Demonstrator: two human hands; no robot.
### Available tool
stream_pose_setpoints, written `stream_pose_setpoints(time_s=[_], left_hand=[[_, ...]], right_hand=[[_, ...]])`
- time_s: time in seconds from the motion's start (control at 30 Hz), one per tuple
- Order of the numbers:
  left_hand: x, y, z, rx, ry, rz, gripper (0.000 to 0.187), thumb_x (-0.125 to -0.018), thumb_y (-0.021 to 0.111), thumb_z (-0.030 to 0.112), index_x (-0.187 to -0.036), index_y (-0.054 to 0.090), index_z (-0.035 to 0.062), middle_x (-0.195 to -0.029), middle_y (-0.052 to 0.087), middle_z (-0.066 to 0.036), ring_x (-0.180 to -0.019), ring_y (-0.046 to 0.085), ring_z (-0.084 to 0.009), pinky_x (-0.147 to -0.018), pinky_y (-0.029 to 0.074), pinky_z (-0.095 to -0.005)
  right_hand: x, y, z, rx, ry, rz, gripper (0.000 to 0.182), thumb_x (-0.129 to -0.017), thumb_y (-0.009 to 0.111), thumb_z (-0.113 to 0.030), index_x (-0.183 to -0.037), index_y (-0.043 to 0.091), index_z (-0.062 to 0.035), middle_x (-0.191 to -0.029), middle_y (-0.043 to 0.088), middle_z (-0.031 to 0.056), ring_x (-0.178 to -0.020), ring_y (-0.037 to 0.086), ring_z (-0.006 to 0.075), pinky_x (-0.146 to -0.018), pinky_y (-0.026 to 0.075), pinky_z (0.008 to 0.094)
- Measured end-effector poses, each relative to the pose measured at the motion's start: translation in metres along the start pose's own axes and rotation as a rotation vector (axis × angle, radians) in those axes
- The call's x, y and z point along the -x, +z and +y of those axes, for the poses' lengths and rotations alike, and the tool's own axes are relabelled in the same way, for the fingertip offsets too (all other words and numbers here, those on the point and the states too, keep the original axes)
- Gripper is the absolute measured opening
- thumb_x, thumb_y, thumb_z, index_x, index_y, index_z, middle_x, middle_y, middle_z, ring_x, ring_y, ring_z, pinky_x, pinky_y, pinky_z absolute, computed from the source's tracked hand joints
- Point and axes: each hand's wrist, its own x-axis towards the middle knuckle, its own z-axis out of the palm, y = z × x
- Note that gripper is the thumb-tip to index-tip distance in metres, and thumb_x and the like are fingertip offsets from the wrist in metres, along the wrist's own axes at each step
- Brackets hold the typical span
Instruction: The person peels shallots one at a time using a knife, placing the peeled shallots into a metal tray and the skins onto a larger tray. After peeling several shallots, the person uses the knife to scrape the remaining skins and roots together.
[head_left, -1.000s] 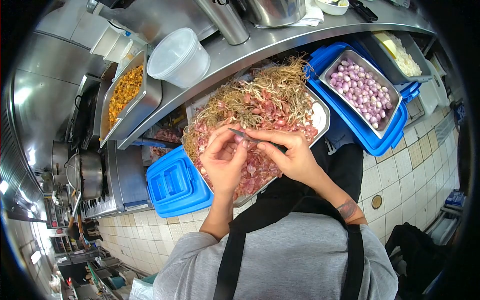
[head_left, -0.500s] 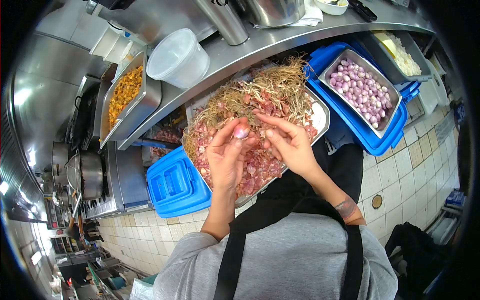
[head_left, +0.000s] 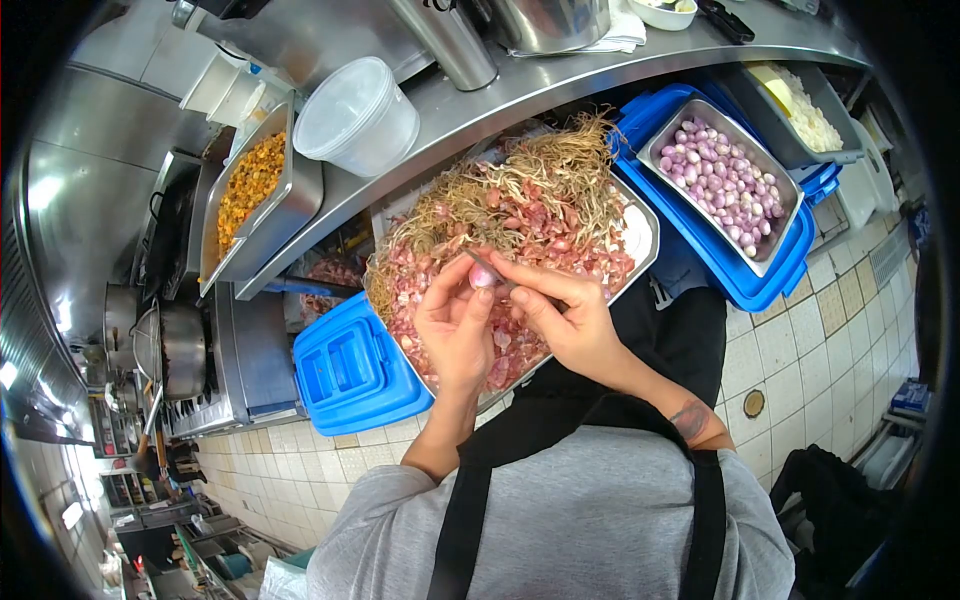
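Observation:
Over a tray heaped with shallot skins and roots, my left hand pinches a small purple-pink shallot in its fingertips. Close beside it, my right hand grips a small knife; its thin dark blade lies against the shallot, and the handle is mostly hidden by my fingers. Papery pink skins fill the near part of the tray. Dry stringy roots and unpeeled shallots lie along its far side.
Peeled shallots fill a metal pan on a blue lid at right. Another blue lid is at left. The steel counter edge runs above the tray, bearing a clear plastic tub and a pan of chopped orange food.
My right hand has moved left and closed in on my left hand. The knife blade now shows against the shallot, which my left hand still holds.

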Motion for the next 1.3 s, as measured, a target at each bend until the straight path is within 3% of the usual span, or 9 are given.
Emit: stream_pose_setpoints(time_s=[0.17, 0.27, 0.4, 0.43, 0.57, 0.87, 0.97, 1.17, 1.3], left_hand=[[0.000, 0.001, 0.002, 0.096, -0.132, 0.039, 0.037, -0.082, 0.058, -0.001, -0.118, 0.050, -0.0026, -0.117, 0.053, -0.019, -0.097, 0.059, -0.0220, -0.082, 0.052, -0.0325], [-0.003, -0.003, 0.003, 0.196, -0.156, -0.009, 0.037, -0.084, 0.058, 0.001, -0.119, 0.049, -0.0020, -0.117, 0.053, -0.018, -0.094, 0.060, -0.0214, -0.081, 0.052, -0.0315], [-0.006, -0.003, 0.005, 0.227, -0.190, -0.003, 0.038, -0.084, 0.058, 0.002, -0.120, 0.049, -0.0017, -0.116, 0.054, -0.016, -0.092, 0.060, -0.0208, -0.080, 0.052, -0.0304], [-0.007, -0.004, 0.004, 0.208, -0.188, -0.001, 0.038, -0.083, 0.059, 0.002, -0.120, 0.049, -0.0018, -0.116, 0.055, -0.016, -0.092, 0.060, -0.0206, -0.080, 0.052, -0.0305], [-0.007, -0.009, 0.001, 0.140, -0.172, 0.008, 0.037, -0.083, 0.059, 0.000, -0.118, 0.050, -0.0025, -0.116, 0.054, -0.015, -0.094, 0.059, -0.0199, -0.080, 0.051, -0.0306], [-0.004, -0.010, 0.002, -0.170, 0.032, 0.002, 0.032, -0.078, 0.060, -0.007, -0.110, 0.055, -0.0048, -0.115, 0.052, -0.015, -0.105, 0.053, -0.0218, -0.089, 0.045, -0.0338], [-0.003, -0.008, 0.002, -0.198, 0.102, -0.021, 0.031, -0.077, 0.059, -0.009, -0.108, 0.056, -0.0054, -0.114, 0.053, -0.016, -0.104, 0.053, -0.0225, -0.088, 0.046, -0.0341], [-0.001, -0.005, 0.008, 0.053, -0.074, -0.041, 0.033, -0.080, 0.057, -0.004, -0.112, 0.053, -0.0039, -0.112, 0.055, -0.017, -0.097, 0.057, -0.0213, -0.082, 0.050, -0.0335], [-0.007, -0.004, 0.011, 0.248, -0.215, -0.011, 0.034, -0.084, 0.054, 0.003, -0.117, 0.050, -0.0024, -0.113, 0.055, -0.018, -0.094, 0.059, -0.0204, -0.079, 0.051, -0.0316]], right_hand=[[-0.001, -0.015, 0.013, -0.583, 0.348, -0.117, 0.030, -0.092, 0.048, -0.009, -0.121, 0.054, -0.0055, -0.078, 0.060, 0.0062, -0.052, 0.050, 0.0068, -0.046, 0.039, 0.0172], [-0.007, -0.019, 0.016, -0.715, 0.457, 0.050, 0.031, -0.093, 0.047, -0.012, -0.123, 0.053, -0.0075, -0.069, 0.052, 0.0023, -0.045, 0.037, 0.0031, -0.041, 0.030, 0.0158], [-0.008, -0.022, 0.022, -0.187, 0.307, 0.140, 0.031, -0.092, 0.049, -0.011, -0.122, 0.054, -0.0081, -0.075, 0.057, 0.0023, -0.049, 0.043, 0.0035, -0.044, 0.035, 0.0157], [-0.007, -0.018, 0.018, -0.113, 0.238, 0.132, 0.033, -0.089, 0.051, -0.009, -0.122, 0.054, -0.0076, -0.082, 0.062, 0.0035, -0.057, 0.051, 0.0046, -0.051, 0.041, 0.0169], [-0.003, -0.012, -0.008, -0.003, 0.176, -0.053, 0.037, -0.083, 0.056, -0.005, -0.120, 0.055, -0.0055, -0.088, 0.065, 0.0066, -0.071, 0.058, 0.0061, -0.062, 0.047, 0.0217], [-0.004, -0.007, -0.004, 0.240, -0.158, -0.030, 0.034, -0.080, 0.057, -0.002, -0.115, 0.058, -0.0036, -0.098, 0.065, 0.0135, -0.080, 0.065, 0.0176, -0.069, 0.049, 0.0278], [-0.003, -0.008, -0.005, 0.237, -0.114, -0.053, 0.031, -0.082, 0.057, -0.003, -0.113, 0.059, -0.0028, -0.093, 0.066, 0.0101, -0.076, 0.063, 0.0138, -0.067, 0.048, 0.0265], [-0.006, -0.024, 0.001, -0.520, 0.415, -0.229, 0.030, -0.090, 0.049, -0.009, -0.120, 0.055, -0.0073, -0.069, 0.055, 0.0010, -0.049, 0.042, 0.0034, -0.044, 0.035, 0.0168], [-0.009, -0.023, 0.010, -0.502, 0.412, -0.031, 0.032, -0.092, 0.047, -0.009, -0.124, 0.051, -0.0082, -0.066, 0.051, 0.0002, -0.046, 0.038, 0.0019, -0.041, 0.029, 0.0156]])
